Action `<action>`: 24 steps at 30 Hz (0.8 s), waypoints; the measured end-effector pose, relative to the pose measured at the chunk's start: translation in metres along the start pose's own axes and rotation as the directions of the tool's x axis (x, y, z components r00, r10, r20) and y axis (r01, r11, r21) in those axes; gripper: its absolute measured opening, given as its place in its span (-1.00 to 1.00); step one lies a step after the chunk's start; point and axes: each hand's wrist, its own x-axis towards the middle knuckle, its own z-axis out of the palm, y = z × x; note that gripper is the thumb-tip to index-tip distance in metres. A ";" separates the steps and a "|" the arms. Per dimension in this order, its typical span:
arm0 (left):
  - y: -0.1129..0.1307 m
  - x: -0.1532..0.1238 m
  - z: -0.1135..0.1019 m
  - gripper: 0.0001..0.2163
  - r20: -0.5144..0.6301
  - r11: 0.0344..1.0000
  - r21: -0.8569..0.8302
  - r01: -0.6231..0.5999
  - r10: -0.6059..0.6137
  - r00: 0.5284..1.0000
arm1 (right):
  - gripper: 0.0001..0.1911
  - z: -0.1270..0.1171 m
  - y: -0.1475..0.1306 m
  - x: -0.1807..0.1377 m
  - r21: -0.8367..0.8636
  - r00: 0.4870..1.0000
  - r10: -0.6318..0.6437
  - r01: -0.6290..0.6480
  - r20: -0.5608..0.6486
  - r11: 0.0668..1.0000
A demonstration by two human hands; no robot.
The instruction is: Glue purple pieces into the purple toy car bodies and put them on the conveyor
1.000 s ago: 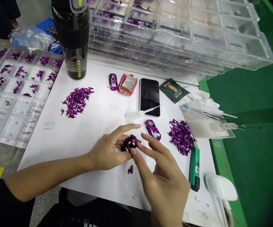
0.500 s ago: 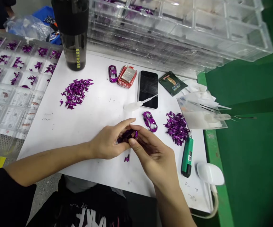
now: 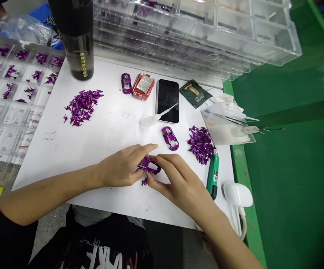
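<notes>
Nearest: small purple piece (image 3: 144, 182), close by the fingers. Above the white tabletop (image 3: 108, 136), purple car shell (image 3: 150, 170) is gripped by both hands: right hand (image 3: 178, 179) pinches one end, left hand (image 3: 119, 166) hides the other. Step, as judged: positioning the shell. Next move probably calls for light fingertip pressure. Beyond: second shell (image 3: 169, 138), flat.

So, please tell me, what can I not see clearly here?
In the head view, now:
Shiny purple car-shaped shell: its left end, hidden by the left fingers.
Tall black bottle with yellow lettering: its top, cut off by the upper edge.
White printed paper labels: their words, too small to read.
</notes>
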 end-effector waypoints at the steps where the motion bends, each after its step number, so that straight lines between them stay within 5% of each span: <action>1: -0.001 0.001 -0.002 -0.43 0.038 0.998 0.031 -0.050 0.049 0.998 | -0.65 0.000 0.003 0.001 -0.034 1.000 -0.024 0.024 0.019 0.999; 5: -0.008 0.006 -0.008 -0.47 0.143 0.963 0.149 -0.226 0.205 0.968 | -0.80 0.001 0.013 0.003 -0.116 0.992 -0.072 0.084 0.105 0.990; 11: -0.011 0.012 -0.011 -0.67 0.224 0.902 0.282 -0.327 0.270 0.936 | -0.71 0.014 0.023 0.002 -0.103 0.977 -0.181 0.192 0.113 0.976; 19: -0.006 0.021 -0.007 -0.72 0.225 0.830 0.402 -0.387 0.320 0.920 | -0.73 0.027 0.039 -0.008 -0.140 0.953 -0.301 0.295 -0.021 0.945; 24: -0.011 0.022 -0.009 -0.60 0.113 0.882 0.331 -0.335 0.316 0.942 | -0.80 0.020 0.043 -0.008 -0.013 0.982 -0.186 0.186 -0.015 0.982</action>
